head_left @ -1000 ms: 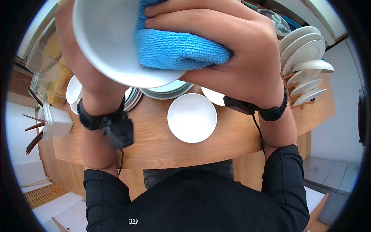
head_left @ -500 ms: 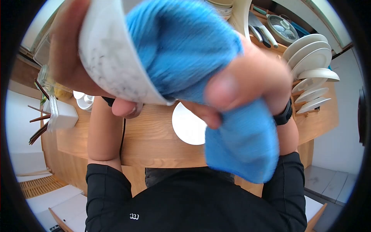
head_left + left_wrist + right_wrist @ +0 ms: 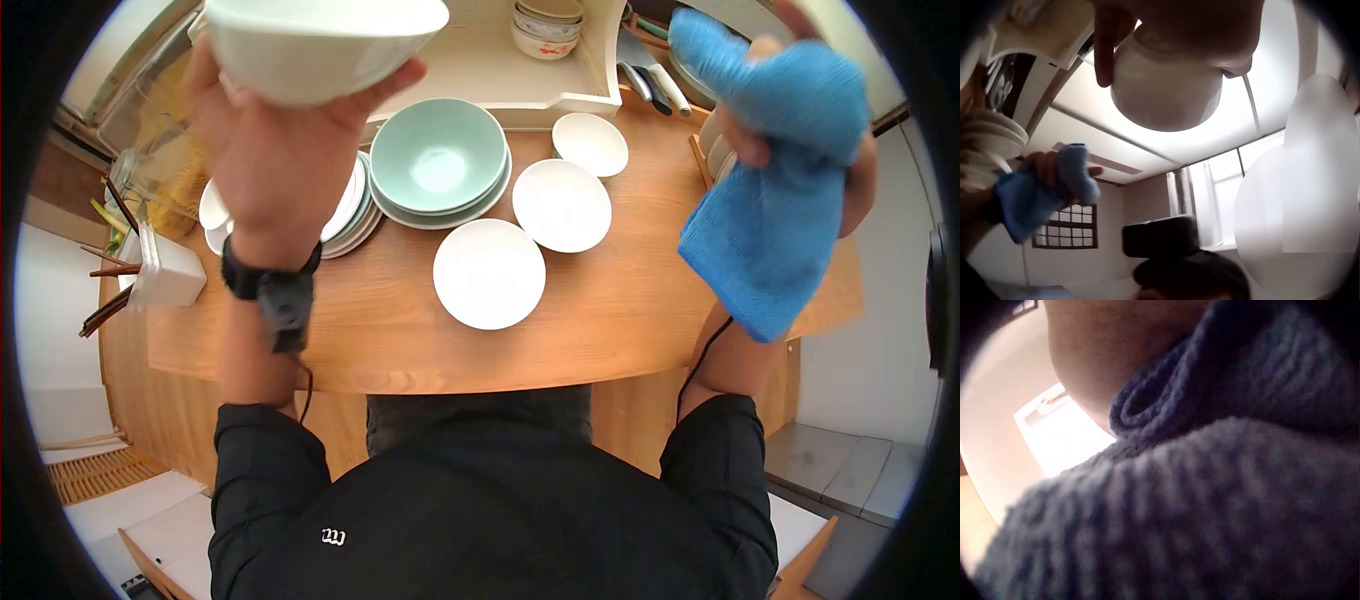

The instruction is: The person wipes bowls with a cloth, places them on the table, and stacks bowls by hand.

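My left hand [image 3: 275, 160] holds up a white bowl [image 3: 320, 50] at the top left of the head view, the thumb and fingers spread around its underside. The left wrist view shows the same bowl [image 3: 1166, 90] from below, with fingers on both sides. Out to the right, my raised right hand [image 3: 748, 135] grips a bunched blue cloth [image 3: 770, 240], one end hanging down. That cloth [image 3: 1179, 512] fills most of the right wrist view. Between the hands, three white bowls [image 3: 490, 275] stand on the wooden table [image 3: 400, 345], beside a pale green bowl [image 3: 438, 150] on stacked dishes.
A box of chopsticks [image 3: 172, 265] stands at the left, near stacked plates [image 3: 350, 225] partly behind my left arm. Behind the green bowl is a cream shelf [image 3: 480, 70] with more bowls [image 3: 546, 35]. Knives [image 3: 665, 85] lie at the back right, by racked plates [image 3: 712, 145].
The cloth has come out of the bowl and moved right with my right hand. My left hand has turned the bowl more upright, and the hands are now far apart.
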